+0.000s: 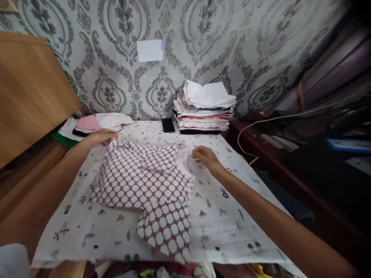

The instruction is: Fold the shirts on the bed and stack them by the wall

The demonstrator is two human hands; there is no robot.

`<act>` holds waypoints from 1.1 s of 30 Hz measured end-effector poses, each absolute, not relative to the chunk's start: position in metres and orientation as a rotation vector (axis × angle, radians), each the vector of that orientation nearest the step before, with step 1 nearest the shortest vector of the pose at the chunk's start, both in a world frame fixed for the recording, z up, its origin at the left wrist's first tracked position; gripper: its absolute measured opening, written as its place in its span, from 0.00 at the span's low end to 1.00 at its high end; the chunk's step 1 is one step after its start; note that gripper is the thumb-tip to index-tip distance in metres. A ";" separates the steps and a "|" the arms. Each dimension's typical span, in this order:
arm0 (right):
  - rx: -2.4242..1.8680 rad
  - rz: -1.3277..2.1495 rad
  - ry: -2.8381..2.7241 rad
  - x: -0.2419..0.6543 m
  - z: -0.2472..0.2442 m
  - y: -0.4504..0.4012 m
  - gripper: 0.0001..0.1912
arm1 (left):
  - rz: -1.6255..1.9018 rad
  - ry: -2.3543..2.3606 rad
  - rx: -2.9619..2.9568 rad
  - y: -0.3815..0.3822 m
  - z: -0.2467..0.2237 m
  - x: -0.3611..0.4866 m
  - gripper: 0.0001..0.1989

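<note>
A white short-sleeved shirt [139, 177] with a dark red and grey lattice print lies spread sideways on the patterned white cloth [223, 231]. One sleeve [168, 227] points toward me, and creases run across the upper part. At the shirt's far left corner, my left hand [101, 137] is closed, its fingertips pinching the fabric. My right hand [205, 156] is by the far right end, fingers curled together against a blurred pale edge of the shirt. Motion smears the fabric by those fingertips.
A tall stack of folded clothes [205, 112] stands at the back, with a black phone [168, 125] left of it. More clothes [89, 123] lie back left beside a wooden cabinet [31, 92]. A white cable [278, 116] hangs over dark furniture at right. Clothes show below the front edge.
</note>
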State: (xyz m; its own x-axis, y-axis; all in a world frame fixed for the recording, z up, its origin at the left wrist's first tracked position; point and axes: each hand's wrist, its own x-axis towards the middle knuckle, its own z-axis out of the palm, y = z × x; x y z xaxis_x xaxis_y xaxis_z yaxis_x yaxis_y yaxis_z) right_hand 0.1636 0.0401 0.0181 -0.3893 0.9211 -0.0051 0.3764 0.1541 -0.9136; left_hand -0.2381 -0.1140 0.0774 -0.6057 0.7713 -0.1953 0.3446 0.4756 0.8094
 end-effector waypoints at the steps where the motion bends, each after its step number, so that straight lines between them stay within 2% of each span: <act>1: -1.222 1.079 -1.954 0.167 0.003 0.037 0.05 | 0.982 2.173 0.881 -0.118 0.057 -0.237 0.20; 2: -1.161 0.968 -2.066 0.170 -0.007 0.032 0.06 | 0.962 2.162 0.845 -0.122 0.040 -0.237 0.21; 4: -0.961 0.777 -2.328 0.171 -0.015 0.018 0.14 | 0.979 2.118 0.835 -0.132 0.019 -0.240 0.23; 8: -0.601 0.600 -2.820 0.151 -0.009 -0.006 0.28 | 0.985 2.103 0.915 -0.145 0.010 -0.249 0.28; 12: -0.623 0.397 -3.029 0.124 0.000 -0.008 0.19 | 0.897 2.135 1.079 -0.146 0.008 -0.250 0.38; 15: -0.686 0.330 -3.052 0.113 0.004 0.000 0.17 | 0.870 2.146 1.239 -0.144 0.002 -0.250 0.32; 18: -0.506 0.424 -3.113 0.110 0.007 0.011 0.15 | 0.846 2.195 1.302 -0.142 -0.003 -0.253 0.23; 22: -0.350 0.680 -3.023 0.106 0.004 0.030 0.12 | 0.892 2.190 1.271 -0.142 -0.007 -0.257 0.18; 26: -0.576 1.409 -2.468 0.083 0.004 0.065 0.05 | 0.949 2.131 1.196 -0.140 -0.009 -0.263 0.15; 28: -0.627 1.592 -2.067 0.062 0.011 0.089 0.08 | 1.026 2.089 1.107 -0.135 -0.008 -0.266 0.16; 30: -0.594 1.516 -1.819 0.038 0.020 0.114 0.13 | 1.156 2.052 0.974 -0.129 -0.007 -0.267 0.16; 33: -0.634 1.270 -1.785 0.001 0.027 0.142 0.08 | 1.308 1.993 0.748 -0.121 -0.006 -0.267 0.17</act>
